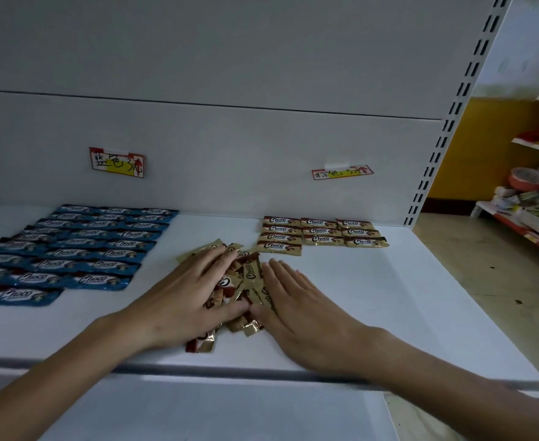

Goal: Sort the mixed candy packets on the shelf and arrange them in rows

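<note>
Grip wide: left hand (pixel 185 300) and right hand (pixel 296 310) lie flat, hiding much of the gold packet pile (pixel 249 275).

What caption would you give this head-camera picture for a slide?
Left hand and right hand lie flat against a loose pile of gold packets, between blue rows and gold rows.

The white flat shelf (pixel 373 300) shows bare surface in front of the rows of tan foil packets (pixel 319 235) at rear right, out to its right edge, and along the front lip. Rows of blue foil packets (pixel 80 249) occupy the left side. A loose pile of tan foil packets (pixel 247 278) blocks the centre, with the left hand (pixel 182 300) and right hand (pixel 296 313) lying flat against it. A bare strip separates this pile from the blue rows. The white back panel (pixel 230 154) closes the rear.
</note>
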